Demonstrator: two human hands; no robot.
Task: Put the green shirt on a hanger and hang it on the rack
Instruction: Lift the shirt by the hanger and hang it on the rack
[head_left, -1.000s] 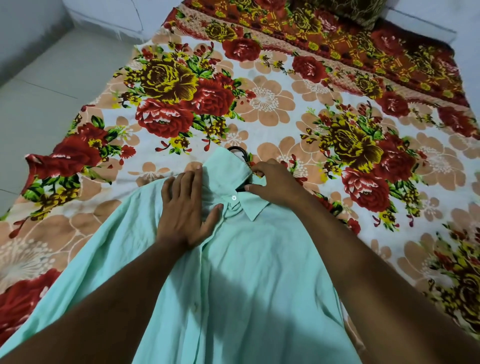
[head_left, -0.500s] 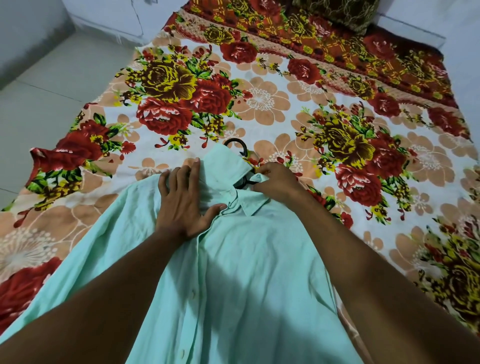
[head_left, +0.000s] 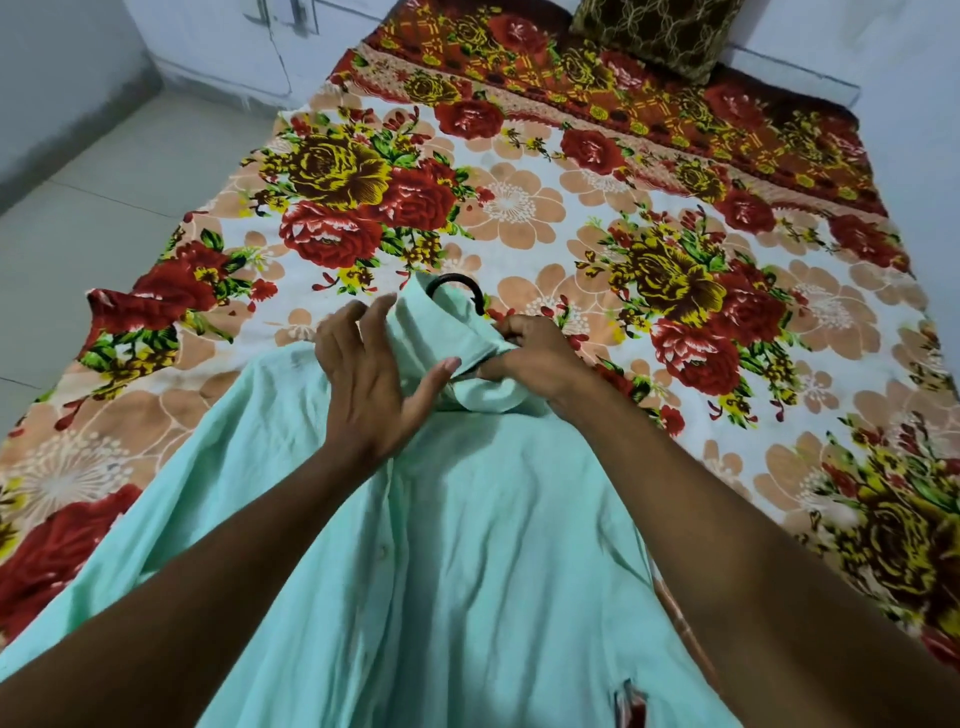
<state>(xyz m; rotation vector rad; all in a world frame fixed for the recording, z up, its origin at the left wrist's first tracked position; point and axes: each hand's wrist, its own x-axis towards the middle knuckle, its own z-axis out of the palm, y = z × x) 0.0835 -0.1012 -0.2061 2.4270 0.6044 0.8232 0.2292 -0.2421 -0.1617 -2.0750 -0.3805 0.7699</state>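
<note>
The mint green shirt (head_left: 467, 545) lies flat on the flowered bed sheet (head_left: 623, 249), collar pointing away from me. A black hanger hook (head_left: 460, 286) sticks out past the collar; the rest of the hanger is hidden inside the shirt. My left hand (head_left: 374, 384) hovers over the left side of the collar, fingers spread and lifted off the cloth, thumb stretched toward the collar opening. My right hand (head_left: 535, 358) pinches the right collar flap, bunching the fabric there. No rack is in view.
A dark patterned cushion (head_left: 660, 36) rests at the head of the bed by the wall. Pale tiled floor (head_left: 104, 197) runs along the left side of the bed. A white cabinet (head_left: 249, 36) stands at the far left.
My left hand has lifted off the shirt and spread its fingers. My right hand has gathered the right collar flap. The hanger hook shows further beyond the collar.
</note>
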